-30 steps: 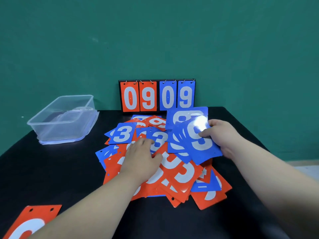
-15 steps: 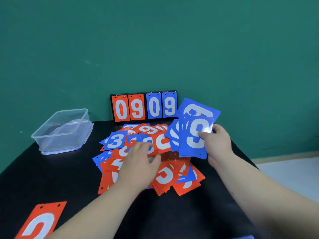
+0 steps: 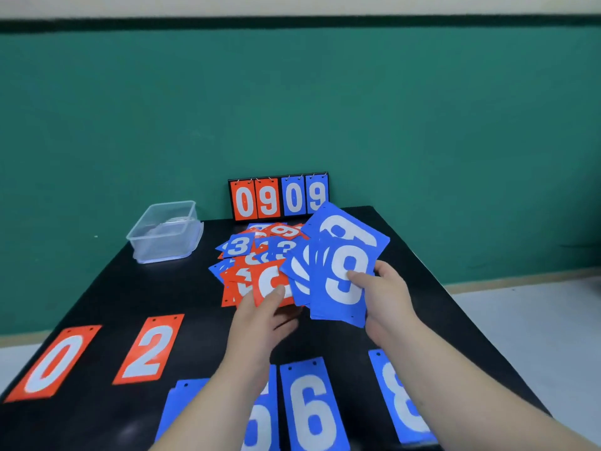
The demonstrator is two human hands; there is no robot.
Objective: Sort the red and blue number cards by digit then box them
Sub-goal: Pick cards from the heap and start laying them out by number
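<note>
My right hand (image 3: pixel 385 294) holds a fan of several blue cards (image 3: pixel 338 271), thumb on a white 9 at the front. My left hand (image 3: pixel 260 314) pinches a red card (image 3: pixel 268 283) at the near edge of the mixed red and blue pile (image 3: pixel 250 255) on the black table (image 3: pixel 156 294). Laid out near me are a red 0 (image 3: pixel 53 362), a red 2 (image 3: pixel 151 348), a blue 6 (image 3: pixel 312 408), a blue 8 (image 3: pixel 401 398) and more blue cards partly hidden under my left forearm.
A clear plastic box (image 3: pixel 166 231) stands at the table's far left. A scoreboard stand showing 0909 (image 3: pixel 279 196) sits at the back edge against the green wall. The table's right edge drops to a pale floor.
My view has pulled back and tilted down, revealing the sorted cards near me. My left hand lifted from pressing on the pile and now pinches a red card. The blue fan rose slightly.
</note>
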